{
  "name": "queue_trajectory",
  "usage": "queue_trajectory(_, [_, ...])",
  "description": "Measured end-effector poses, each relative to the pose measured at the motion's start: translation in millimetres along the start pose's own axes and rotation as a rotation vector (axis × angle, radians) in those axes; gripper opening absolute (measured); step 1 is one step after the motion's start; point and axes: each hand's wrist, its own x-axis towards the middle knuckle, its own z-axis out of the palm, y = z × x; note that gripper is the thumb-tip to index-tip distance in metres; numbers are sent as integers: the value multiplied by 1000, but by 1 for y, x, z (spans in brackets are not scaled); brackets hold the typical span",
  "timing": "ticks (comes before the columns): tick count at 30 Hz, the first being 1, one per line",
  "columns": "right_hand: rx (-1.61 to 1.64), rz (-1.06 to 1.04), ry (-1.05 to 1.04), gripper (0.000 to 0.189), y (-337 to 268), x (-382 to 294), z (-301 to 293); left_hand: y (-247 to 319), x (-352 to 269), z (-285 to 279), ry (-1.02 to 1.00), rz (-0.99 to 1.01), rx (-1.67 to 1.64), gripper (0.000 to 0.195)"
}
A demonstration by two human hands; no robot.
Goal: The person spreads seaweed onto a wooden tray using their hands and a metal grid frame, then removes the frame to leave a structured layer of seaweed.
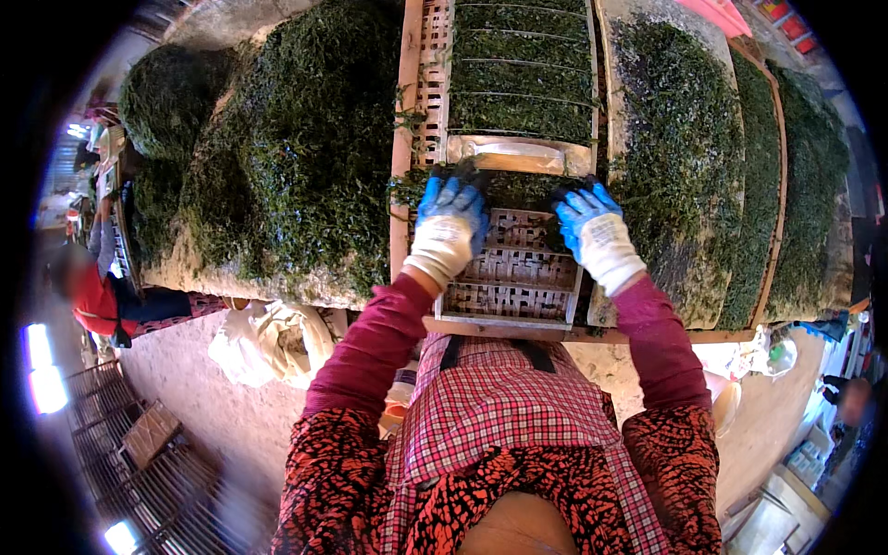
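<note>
My left hand (451,211), in a blue and white work glove, rests at the left of a slatted frame (510,322) over woven mesh. Its spread fingertips touch a band of dark green, seaweed-like strands (524,189). At the right end of that band, my gloved right hand (593,225) also has its fingers apart on the strands. Both sets of fingertips are partly hidden in dark material. Just beyond them a wooden block with a pale handle (520,149) lies across the frame. Farther off, strands fill the frame's narrow rows (524,76). Nearer me, the mesh shows.
Large green heaps (312,152) lie to the left. More strands cover a board (676,132) at right. A wooden rail (499,329) edges the work surface before my apron. One person (104,295) is at far left, another (853,402) at far right.
</note>
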Motion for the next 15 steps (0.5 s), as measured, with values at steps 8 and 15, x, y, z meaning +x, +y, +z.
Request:
queue_trajectory(8, [-185, -15, -61, 51, -6, 2, -38, -10, -22, -30, 157, -54, -134, 30])
queue_trajectory(15, [-250, -207, -111, 25, 5, 23, -29, -4, -25, -28, 207, -149, -153, 24])
